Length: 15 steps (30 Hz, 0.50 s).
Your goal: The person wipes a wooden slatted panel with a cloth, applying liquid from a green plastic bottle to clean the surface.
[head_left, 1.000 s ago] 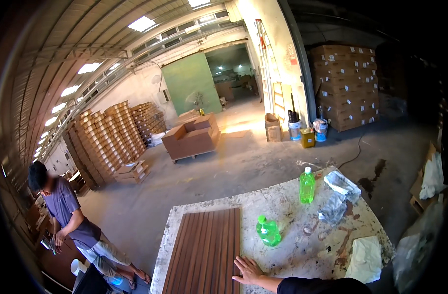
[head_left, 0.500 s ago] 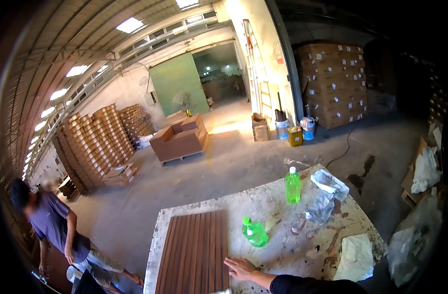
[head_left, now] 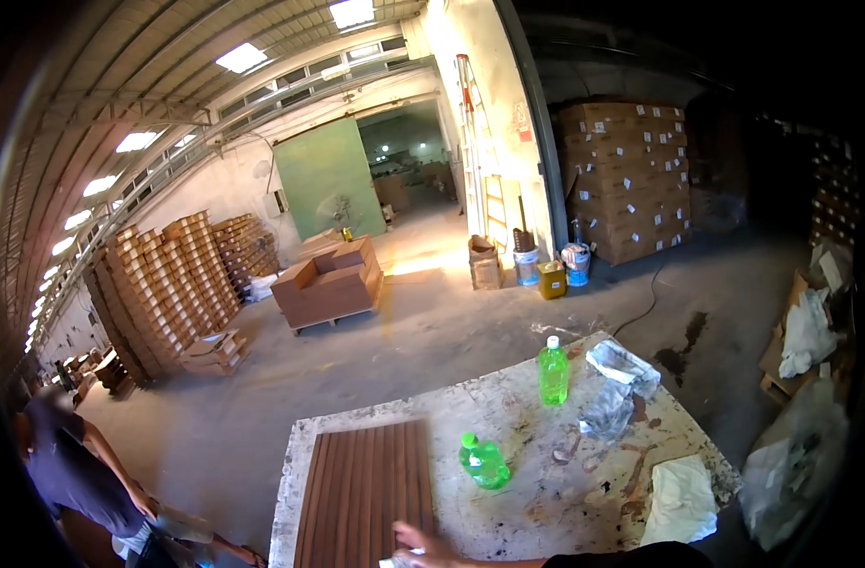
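A dark brown slatted wood panel [head_left: 364, 483] lies on the worn, stained tabletop [head_left: 537, 516]. Over its near right part is my right hand [head_left: 428, 549], blurred by motion and cut by the lower edge. A small whitish thing [head_left: 391, 562] shows by its fingertips; whether the hand holds it I cannot tell. My left hand is out of view. Right of the panel a green bottle [head_left: 486, 466] leans at a tilt, and farther back another green bottle [head_left: 553, 372] stands upright.
Crumpled grey-white cloth [head_left: 614, 393] and a pale cloth [head_left: 680, 500] lie on the table's right side. At the left, a person [head_left: 73, 464] bends over. Beyond are a brown boxy piece [head_left: 328, 284] on a pallet, stacked cartons [head_left: 626, 180], buckets [head_left: 574, 263] and a ladder [head_left: 480, 151].
My right hand has left the panel's right edge and moved left and nearer, over the panel. The whole view has shifted a little. The person at the left has bent lower.
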Available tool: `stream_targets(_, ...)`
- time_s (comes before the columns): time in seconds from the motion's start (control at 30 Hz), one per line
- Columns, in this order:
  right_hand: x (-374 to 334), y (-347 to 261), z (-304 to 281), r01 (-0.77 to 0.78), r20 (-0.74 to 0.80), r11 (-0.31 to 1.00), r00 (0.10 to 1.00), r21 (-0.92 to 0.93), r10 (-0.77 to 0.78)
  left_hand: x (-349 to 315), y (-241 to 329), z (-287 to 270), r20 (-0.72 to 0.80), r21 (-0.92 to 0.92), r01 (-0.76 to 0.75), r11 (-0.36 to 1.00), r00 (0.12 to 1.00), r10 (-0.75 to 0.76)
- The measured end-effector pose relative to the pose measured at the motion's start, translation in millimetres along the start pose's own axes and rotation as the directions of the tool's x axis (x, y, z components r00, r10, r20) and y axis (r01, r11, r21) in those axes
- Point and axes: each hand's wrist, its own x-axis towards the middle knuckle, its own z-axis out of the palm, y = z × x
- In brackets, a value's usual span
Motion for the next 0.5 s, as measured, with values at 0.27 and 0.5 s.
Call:
stream_targets(0.27,8,-245,141,0.120,0.826,0.973,0.515,0.195,-0.229,3,5,-3,-0.005,0.001,-0.025,1.000,1.000,0.025)
stream_targets(0.5,3,-273,155,0.237,0.880,0.946,0.370,0.221,-0.299,2,5,-1,0.004,0.011,-0.018,1.000,1.000,0.018)
